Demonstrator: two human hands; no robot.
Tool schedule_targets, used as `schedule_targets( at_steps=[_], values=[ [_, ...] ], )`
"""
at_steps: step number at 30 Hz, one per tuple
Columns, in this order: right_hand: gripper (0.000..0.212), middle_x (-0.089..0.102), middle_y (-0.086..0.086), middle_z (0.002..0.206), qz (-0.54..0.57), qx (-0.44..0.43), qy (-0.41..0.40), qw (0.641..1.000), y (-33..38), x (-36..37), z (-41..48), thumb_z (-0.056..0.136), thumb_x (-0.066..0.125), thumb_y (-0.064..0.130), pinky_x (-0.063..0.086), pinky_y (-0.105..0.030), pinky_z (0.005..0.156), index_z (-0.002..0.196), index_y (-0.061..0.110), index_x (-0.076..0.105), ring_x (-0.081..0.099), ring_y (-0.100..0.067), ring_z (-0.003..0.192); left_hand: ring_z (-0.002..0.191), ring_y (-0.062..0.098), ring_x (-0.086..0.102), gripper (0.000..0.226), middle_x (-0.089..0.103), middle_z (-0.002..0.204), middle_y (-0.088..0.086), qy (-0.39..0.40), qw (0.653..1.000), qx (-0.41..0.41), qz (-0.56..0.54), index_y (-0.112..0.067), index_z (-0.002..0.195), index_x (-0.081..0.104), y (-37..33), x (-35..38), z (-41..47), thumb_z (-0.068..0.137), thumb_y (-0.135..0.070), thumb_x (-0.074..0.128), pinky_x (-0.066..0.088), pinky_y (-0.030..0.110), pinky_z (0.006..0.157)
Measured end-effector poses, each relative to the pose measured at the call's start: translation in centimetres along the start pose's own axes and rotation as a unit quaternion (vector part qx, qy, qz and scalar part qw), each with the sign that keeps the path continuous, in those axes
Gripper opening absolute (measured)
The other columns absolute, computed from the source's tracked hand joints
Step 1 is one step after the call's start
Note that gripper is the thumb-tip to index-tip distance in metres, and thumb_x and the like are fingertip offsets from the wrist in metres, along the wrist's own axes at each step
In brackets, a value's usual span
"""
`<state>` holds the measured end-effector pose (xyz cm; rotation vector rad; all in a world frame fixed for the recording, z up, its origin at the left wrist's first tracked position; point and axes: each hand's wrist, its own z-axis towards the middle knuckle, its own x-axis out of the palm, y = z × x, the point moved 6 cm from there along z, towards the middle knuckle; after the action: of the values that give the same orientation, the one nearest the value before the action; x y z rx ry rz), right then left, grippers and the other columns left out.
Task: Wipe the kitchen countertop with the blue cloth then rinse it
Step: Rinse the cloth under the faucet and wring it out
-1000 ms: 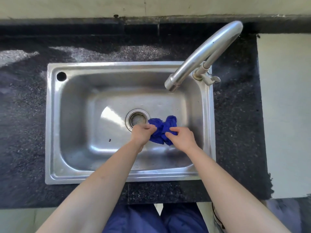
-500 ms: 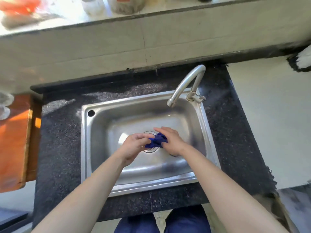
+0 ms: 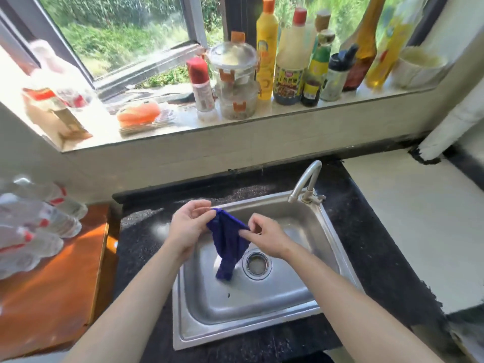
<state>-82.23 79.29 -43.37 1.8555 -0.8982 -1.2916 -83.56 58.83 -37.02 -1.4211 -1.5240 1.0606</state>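
Both hands have lifted out of the basin, and the cloth (image 3: pixel 227 242), bunched between them half a second ago, now hangs open above the sink (image 3: pixel 262 305). The left hand (image 3: pixel 190 226) pinches its top corner between thumb and fingers; the right hand (image 3: pixel 267 238) pinches the opposite edge, slightly lower. The cloth's narrow lower end dangles just left of the drain (image 3: pixel 256 263). The tap (image 3: pixel 306 179) stands at the sink's far right corner on the dark table (image 3: pixel 366 244). Bottles (image 3: pixel 290 61) line the windowsill (image 3: pixel 262 119) behind.
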Motion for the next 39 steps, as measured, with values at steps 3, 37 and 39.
schedule_targets(
  at_steps=[3,37,39],
  values=[
    [0.021,0.061,0.008,0.08,-0.018,0.007,0.05,0.999,1.4,0.6,-0.4,0.086,0.071,0.041,0.045,-0.023,0.064,0.102,0.036,0.057,0.056,-0.007,0.07,0.071,0.01,0.063,0.019,0.069,0.084,0.001,0.0,0.999,0.01,-0.03,-0.012,0.099,0.065,-1.1,-0.5,-0.5,0.09,0.005,0.065,0.051,0.02,0.068],
    [0.102,0.04,0.007,0.129,0.033,0.103,0.012,0.994,0.9,2.5,-5.9,0.06,0.082,0.047,0.049,-0.024,0.083,0.143,0.036,0.023,0.05,-0.012,0.113,0.07,0.017,0.059,0.024,0.058,0.094,0.01,0.079,0.991,0.012,-0.103,-0.007,0.115,0.064,-5.5,3.4,-3.4,0.096,0.005,0.055,0.054,0.029,0.066],
    [0.086,0.054,0.009,0.126,-0.008,0.129,-0.014,0.992,-0.6,3.2,-6.6,0.067,0.08,0.049,0.048,-0.027,0.083,0.14,0.029,0.038,0.057,-0.014,0.113,0.071,0.017,0.059,0.026,0.058,0.093,0.011,0.083,0.99,0.011,-0.116,-0.005,0.117,0.063,-5.1,4.3,-3.9,0.095,0.006,0.056,0.055,0.026,0.063]
  ],
)
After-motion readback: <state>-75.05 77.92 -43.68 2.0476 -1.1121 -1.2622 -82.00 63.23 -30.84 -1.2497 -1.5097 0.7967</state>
